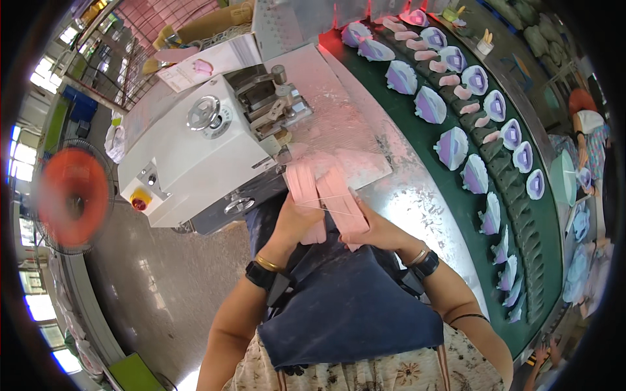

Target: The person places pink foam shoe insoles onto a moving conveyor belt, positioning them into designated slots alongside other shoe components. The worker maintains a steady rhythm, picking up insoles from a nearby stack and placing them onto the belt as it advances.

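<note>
Above my lap, at the edge of the machine table (375, 171), I hold two bundles of flat pink strips. My left hand (293, 225) is closed around the left bundle (305, 186). My right hand (383, 229) grips the right bundle (342, 202), which slants away from the other. A thin pale band or string (332, 197) stretches across both bundles. Just beyond them sits the working head (283, 107) of a white bench machine (215, 156). The fingertips are partly hidden behind the bundles.
A green conveyor (417, 140) curves along the right, carrying several purple-and-white shoe uppers (451, 148) and small pink pieces (462, 92). An orange fan (72, 199) stands at the left. A cardboard box (212, 29) lies behind the machine. Co-workers' arms (579, 133) show at the far right.
</note>
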A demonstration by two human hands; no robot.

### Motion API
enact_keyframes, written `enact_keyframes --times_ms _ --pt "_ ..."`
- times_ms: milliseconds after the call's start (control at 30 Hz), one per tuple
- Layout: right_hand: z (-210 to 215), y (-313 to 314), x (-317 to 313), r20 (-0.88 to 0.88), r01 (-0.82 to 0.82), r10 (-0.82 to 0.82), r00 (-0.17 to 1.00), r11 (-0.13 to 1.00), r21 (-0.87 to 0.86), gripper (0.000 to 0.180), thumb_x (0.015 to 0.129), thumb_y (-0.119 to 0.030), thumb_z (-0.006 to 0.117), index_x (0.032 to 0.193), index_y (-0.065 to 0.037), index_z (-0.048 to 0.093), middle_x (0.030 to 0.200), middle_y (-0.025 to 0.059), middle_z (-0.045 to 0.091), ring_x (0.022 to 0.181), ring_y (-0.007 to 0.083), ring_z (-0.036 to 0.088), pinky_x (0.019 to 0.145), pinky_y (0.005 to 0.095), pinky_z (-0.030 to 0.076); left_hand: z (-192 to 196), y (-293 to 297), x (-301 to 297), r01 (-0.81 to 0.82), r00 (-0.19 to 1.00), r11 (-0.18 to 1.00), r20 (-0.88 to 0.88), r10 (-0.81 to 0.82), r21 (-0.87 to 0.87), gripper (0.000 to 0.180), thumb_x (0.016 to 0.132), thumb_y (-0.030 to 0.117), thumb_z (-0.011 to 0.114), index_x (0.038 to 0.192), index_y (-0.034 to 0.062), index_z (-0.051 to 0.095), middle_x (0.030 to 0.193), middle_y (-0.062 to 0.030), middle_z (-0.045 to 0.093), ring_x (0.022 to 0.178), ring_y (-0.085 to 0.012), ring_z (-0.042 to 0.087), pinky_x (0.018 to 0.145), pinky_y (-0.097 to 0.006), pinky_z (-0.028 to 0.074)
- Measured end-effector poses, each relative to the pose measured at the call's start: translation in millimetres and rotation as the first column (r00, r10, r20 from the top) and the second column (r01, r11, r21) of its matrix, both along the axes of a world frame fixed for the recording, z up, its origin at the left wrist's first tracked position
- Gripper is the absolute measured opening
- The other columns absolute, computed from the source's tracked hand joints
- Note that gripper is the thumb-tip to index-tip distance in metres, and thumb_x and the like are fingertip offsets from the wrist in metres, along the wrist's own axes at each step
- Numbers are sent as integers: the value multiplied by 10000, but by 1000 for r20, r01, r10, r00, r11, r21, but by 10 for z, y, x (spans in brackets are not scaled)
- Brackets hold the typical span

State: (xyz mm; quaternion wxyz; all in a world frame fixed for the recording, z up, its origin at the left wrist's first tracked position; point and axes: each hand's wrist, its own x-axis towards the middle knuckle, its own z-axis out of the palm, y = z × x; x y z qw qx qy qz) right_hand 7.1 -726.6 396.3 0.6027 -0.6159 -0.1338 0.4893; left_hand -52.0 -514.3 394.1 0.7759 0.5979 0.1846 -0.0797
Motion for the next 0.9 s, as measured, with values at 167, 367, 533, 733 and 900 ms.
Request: enact_keyframes --times_ms 167,367,533,733,900 --pt "237 -287 50 -175 -19 28 984 998 51 869 819 -87 697 1486 -86 138 1083 93 530 919 180 628 735 313 554 -122 10 210 212 973 920 19 -231 328 696 652 93 686 1292 -4 429 1151 -103 571 1055 -194 563 908 -320 452" --pt "375 -823 287 -266 -10 25 964 998 57 825 800 -152 729 1447 -53 227 1085 99 530 904 175 628 762 310 543 172 -115 743 451 806 750 141 -575 484 803 637 174 696 1347 -20 374 1207 -186 554 1132 -281 545 976 -342 409" --pt "440 -1152 324 -234 -60 69 970 997 49 847 810 -128 719 1464 -37 188 1081 106 545 892 177 632 780 325 539 444 -236 1080 608 661 556 27 -750 566 804 635 165 674 1361 -2 372 1223 -198 546 1145 -285 545 978 -345 414" --pt "164 -1443 168 -205 4 1 979 1000 25 910 794 -103 737 1482 -42 145 1041 112 577 892 175 631 757 313 527 125 -549 1467 524 758 589 -22 -652 615 770 643 197 714 1319 -8 406 1186 -209 571 1120 -301 570 928 -367 457" --pt "123 -1616 20 -409 188 -146 901 980 66 918 758 -155 779 1463 -63 198 1069 82 549 889 184 628 766 325 531 -318 -614 1717 431 877 705 -75 -475 563 753 651 222 747 1285 -21 421 1161 -210 573 1104 -316 573 913 -383 468"
